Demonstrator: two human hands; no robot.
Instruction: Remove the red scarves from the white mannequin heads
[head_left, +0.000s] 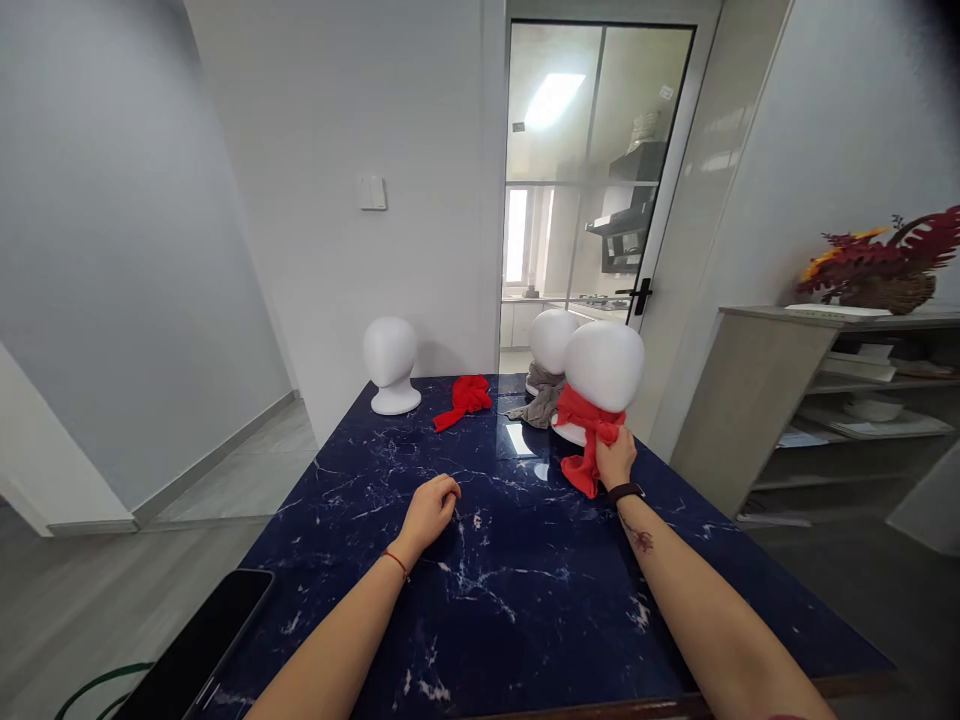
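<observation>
On the right side of the table stands a white mannequin head [604, 365] with a light red scarf [589, 420] wrapped around its neck, one end hanging down onto the tabletop. My right hand [616, 458] is closed on that scarf just below the neck; its fingertips are partly hidden. My left hand [433, 508] rests on the tabletop with its fingers curled in and nothing visible in them. Behind the nearer head is a second white mannequin head [552, 340] with a grey scarf [545, 400] about its neck.
A bare white mannequin head [390, 352] stands at the table's back left, beside a crumpled bright red scarf [469, 395]. A dark phone [217, 630] lies at the left edge of the dark blue marbled table [480, 590]. Right of it stands a shelf unit [739, 400].
</observation>
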